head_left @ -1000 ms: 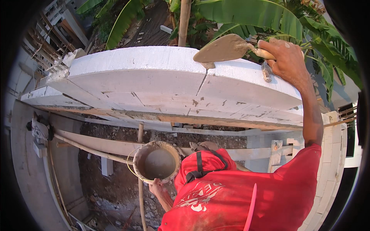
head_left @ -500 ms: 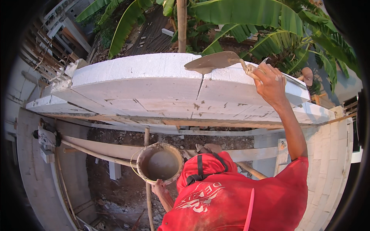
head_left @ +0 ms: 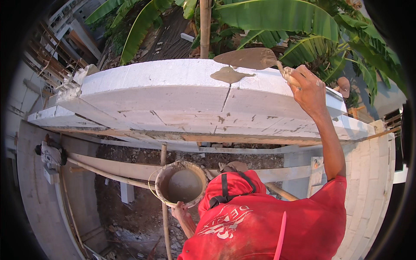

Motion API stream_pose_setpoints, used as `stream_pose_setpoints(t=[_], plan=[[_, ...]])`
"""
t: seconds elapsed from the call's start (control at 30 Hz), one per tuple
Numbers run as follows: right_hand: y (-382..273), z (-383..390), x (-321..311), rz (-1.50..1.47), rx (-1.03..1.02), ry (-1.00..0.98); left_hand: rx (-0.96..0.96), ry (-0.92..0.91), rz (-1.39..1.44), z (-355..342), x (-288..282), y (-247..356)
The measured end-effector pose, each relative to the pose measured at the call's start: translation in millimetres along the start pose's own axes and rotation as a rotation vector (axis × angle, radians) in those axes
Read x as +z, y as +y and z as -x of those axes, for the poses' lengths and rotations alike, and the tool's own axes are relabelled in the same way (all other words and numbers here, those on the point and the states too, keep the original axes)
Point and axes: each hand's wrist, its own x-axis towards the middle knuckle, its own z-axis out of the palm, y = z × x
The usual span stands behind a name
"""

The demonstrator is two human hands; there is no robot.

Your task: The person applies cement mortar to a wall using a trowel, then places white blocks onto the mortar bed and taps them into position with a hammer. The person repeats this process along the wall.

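My right hand (head_left: pixel 308 89) is closed around the handle of a pointed trowel (head_left: pixel 247 58). The blade is held just above the top of a white block wall (head_left: pixel 147 74). Beneath it, a dab of wet grey mortar (head_left: pixel 231 75) lies across the joint between two blocks. My left hand (head_left: pixel 179 211) grips the near rim of a round bucket (head_left: pixel 159 184) that hangs at my front, below the wall top. Grey mortar fills part of the bucket, and a thin yellow handle droops at its left side.
A tool with a rounded brown end (head_left: pixel 343 85) rests at the wall's right end. Bamboo poles (head_left: pixel 108 174) and a plank (head_left: pixel 117 164) run below me, over rubble ground. At far left, another person (head_left: pixel 53 154) is lower down. Banana leaves (head_left: pixel 281 19) overhang behind the wall.
The trowel has lifted off the block top and moved slightly right and away, leaving the mortar dab on the joint. My left hand stays on the bucket.
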Motion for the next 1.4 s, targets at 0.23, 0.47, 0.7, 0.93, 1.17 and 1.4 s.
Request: stream_pose_setpoints(t=[0.23,0.47,0.7,0.93,1.17,1.4], plan=[[7.0,-8.0,-24.1,-0.324,0.291,-0.430,0.001,0.015,-0.052,-1.2,-7.6,-3.7],[9.1,-13.1,-38.9,-0.877,0.690,-0.663,0.019,-0.012,-0.072,-6.7,-7.3,-0.8],[-28.9,0.5,-0.3,-0.242,0.108,-0.168,0.049,-0.030,-0.016,-16.9,-7.7,-4.3],[-36.8,2.1,6.2,0.053,-0.091,-0.192,0.028,0.003,-0.023,-13.6,-2.1,-2.2],[-37.7,-15.4,-21.9,-0.430,0.291,-0.441,0.016,0.011,0.005,-8.4,5.4,-1.9],[-15.7,-25.6,-45.7,-0.975,0.787,-0.757,0.004,0.031,0.011,-8.6,5.5,-4.9]])
